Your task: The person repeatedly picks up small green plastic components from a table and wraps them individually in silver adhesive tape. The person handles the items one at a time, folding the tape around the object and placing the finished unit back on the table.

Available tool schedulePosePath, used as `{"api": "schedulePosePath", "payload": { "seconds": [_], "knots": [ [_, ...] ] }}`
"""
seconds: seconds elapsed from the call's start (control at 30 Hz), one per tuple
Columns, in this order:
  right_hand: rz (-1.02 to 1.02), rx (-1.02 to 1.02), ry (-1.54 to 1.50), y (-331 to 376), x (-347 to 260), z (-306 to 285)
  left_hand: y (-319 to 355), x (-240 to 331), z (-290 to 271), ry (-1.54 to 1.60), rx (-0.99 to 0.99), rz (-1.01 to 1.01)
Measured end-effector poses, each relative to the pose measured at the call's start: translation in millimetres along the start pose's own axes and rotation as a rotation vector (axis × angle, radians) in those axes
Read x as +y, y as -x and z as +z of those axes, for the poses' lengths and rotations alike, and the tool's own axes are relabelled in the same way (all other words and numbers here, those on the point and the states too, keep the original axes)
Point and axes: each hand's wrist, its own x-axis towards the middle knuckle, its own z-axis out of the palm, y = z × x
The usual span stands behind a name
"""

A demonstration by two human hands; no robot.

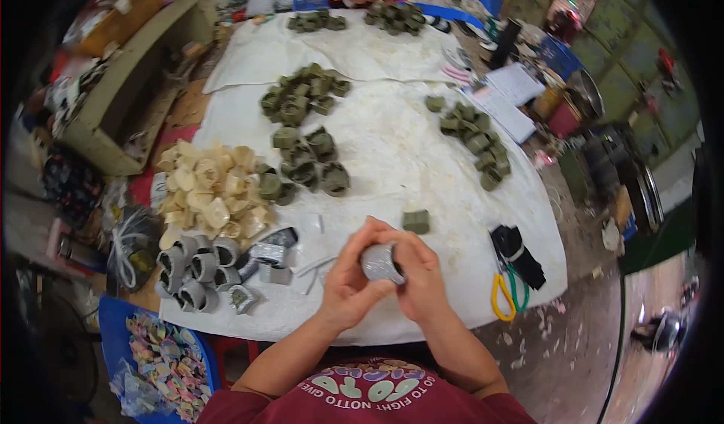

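Both hands (385, 273) grip one grey roll (379, 263), probably half-wrapped; finished grey rolls (197, 273) at 9 o'clock, green pieces (305, 164) unwrapped at 12.

Silver-grey wrapped packet (379, 263): small, rounded, clasped between the left hand (348, 277) and right hand (418, 273), above the near edge of the tabletop (392, 160).

Wrapped grey packets (197, 272): a cluster at the near-left part of the tabletop, just below a heap of cream-coloured pieces.

Loose silver wrappers (269, 252): flat sheets lying just right of that cluster.

Blue tray (113, 326): lower left, beside the tabletop, holding small multicoloured paper labels (167, 364).

White printed sheets (507, 96): rectangular, at the far-right edge of the tabletop.
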Motion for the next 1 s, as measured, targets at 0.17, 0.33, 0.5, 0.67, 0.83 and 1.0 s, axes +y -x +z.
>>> {"api": "schedulePosePath", "payload": {
  "seconds": [0.17, 0.33, 0.5, 0.67, 0.83, 1.0],
  "knots": [
    [-0.22, 0.036, 0.057, -0.4, -2.9, 19.0, 3.5, -7.6, -7.2, -0.137, -0.049, 0.058],
    [-0.153, -0.096, 0.083, -9.9, 1.2, -7.4, 7.5, -4.6, 2.1, 0.166, 0.025, -0.028],
    [-0.208, -0.023, 0.137, -2.2, -1.3, 21.2, 6.9, 0.1, -3.9, 0.219, 0.009, -0.037],
    [-0.114, -0.23, 0.034, -9.4, -7.7, -6.7, 6.1, 6.5, -5.3, 0.344, 0.0, -0.107],
    [-0.061, -0.231, 0.222, -8.6, -16.3, 4.5, 3.7, 14.2, -15.2, 0.465, 0.085, -0.289],
    [0.065, -0.362, 0.099, -10.2, -15.6, -13.7, 4.8, 16.0, -11.5, 0.701, 0.027, -0.337]
  ]
}}
